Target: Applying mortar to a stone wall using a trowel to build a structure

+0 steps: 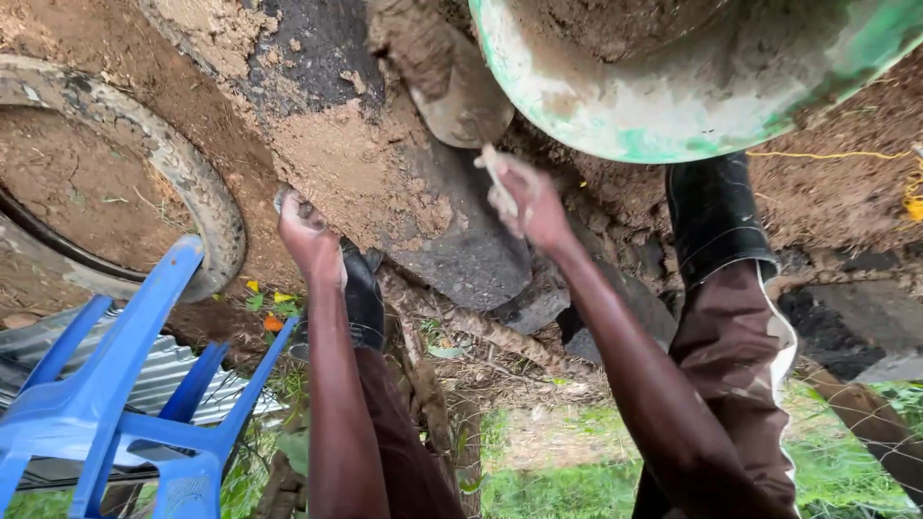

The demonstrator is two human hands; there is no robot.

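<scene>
Muddy earth and dark stone fill my view. My left hand (306,231) presses closed fingers against a mud-caked rock (385,183). My right hand (527,200) pinches a pale stick (496,175) just below a green basin (673,106).

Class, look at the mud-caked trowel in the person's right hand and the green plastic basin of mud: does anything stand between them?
Nothing visible does. The right hand grips the mud-caked trowel, whose blade lies close beside the rim of the green plastic basin; no object shows in between.
</scene>
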